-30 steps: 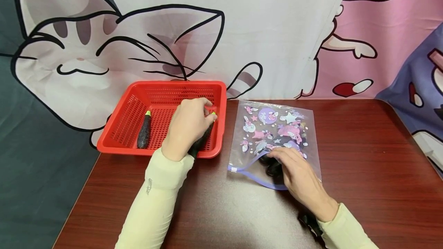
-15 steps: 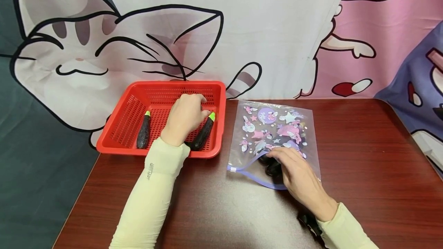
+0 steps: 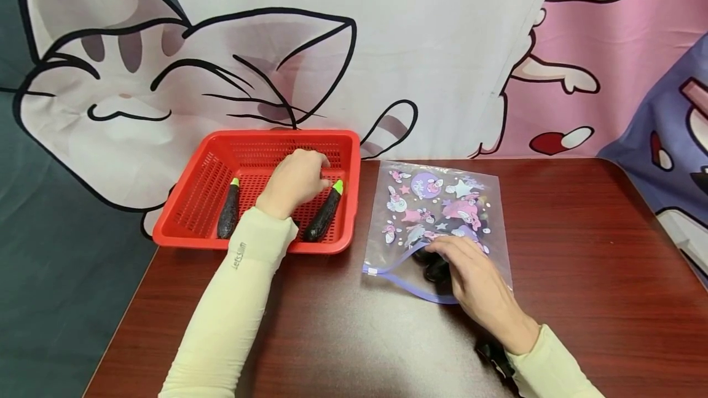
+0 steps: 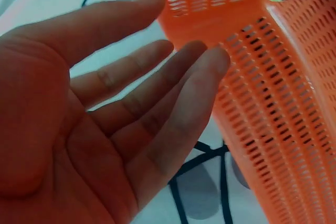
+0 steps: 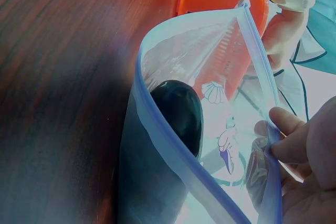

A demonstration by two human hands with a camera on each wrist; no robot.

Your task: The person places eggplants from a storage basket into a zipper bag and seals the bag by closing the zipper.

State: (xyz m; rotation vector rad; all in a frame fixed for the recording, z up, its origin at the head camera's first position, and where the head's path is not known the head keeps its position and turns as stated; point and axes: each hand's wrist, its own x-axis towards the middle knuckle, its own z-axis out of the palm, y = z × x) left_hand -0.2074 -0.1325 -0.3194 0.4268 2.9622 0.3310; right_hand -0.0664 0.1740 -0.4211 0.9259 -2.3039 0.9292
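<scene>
Over the red basket (image 3: pixel 190 242) hovers my left hand (image 3: pixel 295 182), fingers loosely extended, with nothing held in the left wrist view. To its right a dark zucchini-like vegetable (image 3: pixel 325 214) with a bright green end lies in the basket; a similar vegetable (image 3: pixel 228 217) lies on the left side. My right hand (image 3: pixel 481 281) pinches the upper edge of a clear printed zip bag (image 3: pixel 381 226) lying on the table. The bag's mouth is apart, and rounded, glossy black objects (image 3: pixel 437 269) show inside; one black end (image 5: pixel 181 114) is clear in the right wrist view.
The brown wooden table (image 3: pixel 581 250) carries the basket and, to its right, the bag. A cartoon-printed cloth (image 3: pixel 442 48) hangs right behind them. A purple zip strip with a white slider (image 3: pixel 373 271) edges the bag's mouth.
My left hand has shifted left and slightly back, away from the right vegetable, which now shows more fully. My right hand and the bag stay in place.
</scene>
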